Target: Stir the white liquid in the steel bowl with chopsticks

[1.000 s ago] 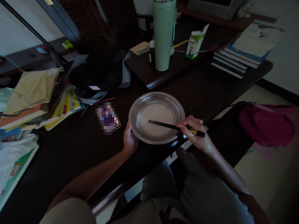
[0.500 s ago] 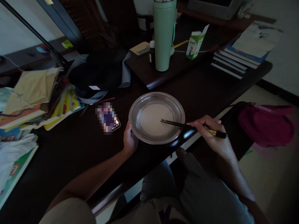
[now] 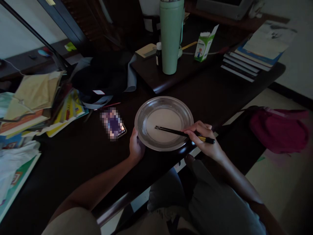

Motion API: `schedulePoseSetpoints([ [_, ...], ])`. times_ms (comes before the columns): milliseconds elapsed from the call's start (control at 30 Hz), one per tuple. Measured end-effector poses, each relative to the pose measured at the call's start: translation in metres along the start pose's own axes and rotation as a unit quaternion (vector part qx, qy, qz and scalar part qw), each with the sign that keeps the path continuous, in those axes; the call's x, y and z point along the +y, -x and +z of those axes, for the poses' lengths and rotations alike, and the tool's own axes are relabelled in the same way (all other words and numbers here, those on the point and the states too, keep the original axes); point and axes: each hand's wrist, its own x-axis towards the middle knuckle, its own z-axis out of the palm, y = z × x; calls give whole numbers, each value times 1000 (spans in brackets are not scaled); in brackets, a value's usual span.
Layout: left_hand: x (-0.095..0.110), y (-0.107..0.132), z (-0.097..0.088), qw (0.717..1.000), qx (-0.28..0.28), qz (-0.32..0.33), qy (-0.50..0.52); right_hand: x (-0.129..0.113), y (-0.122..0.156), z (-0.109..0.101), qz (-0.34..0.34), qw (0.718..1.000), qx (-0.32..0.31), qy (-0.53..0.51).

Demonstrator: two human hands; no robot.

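Observation:
A round metal plate [image 3: 143,112] holding a pale, milky liquid sits near the front edge of a dark wooden desk [image 3: 73,156]. My left hand [image 3: 136,146] grips the plate's near-left rim, fingers curled round it. My right hand [image 3: 204,139] is closed on a pair of dark chopsticks [image 3: 171,131] with yellow ends. Their tips reach leftward into the liquid near the plate's middle.
A phone [image 3: 113,124] lies left of the plate. Behind stand a tall green flask [image 3: 168,36], a small dark bottle [image 3: 158,55] and a small carton [image 3: 204,44]. Stacked books [image 3: 254,54] are at back right, papers and books [image 3: 34,104] at left. A red bag [image 3: 278,130] is on the right.
My right hand pulled the chopsticks rightward across the liquid half a second ago, then pushed them back left to the plate's middle. The left hand has stayed on the rim.

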Motion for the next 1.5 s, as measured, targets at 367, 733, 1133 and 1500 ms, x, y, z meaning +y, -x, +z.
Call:
schedulePoseSetpoints([
  [367, -3, -1, -4, 1000, -12, 1, 16, 8, 2, -11, 10, 993, 107, 48],
  [733, -4, -3, -1, 1000, -14, 6, -5, -5, 15, -33, 25, 999, 10, -24],
  [1133, 2, 0, -2, 1000, -9, 7, 0, 3, -4, 10, -2, 998, 60, 18],
  [1500, -1, -2, -6, 1000, -14, 3, 7, -1, 13, -28, 39, 995, 87, 2],
])
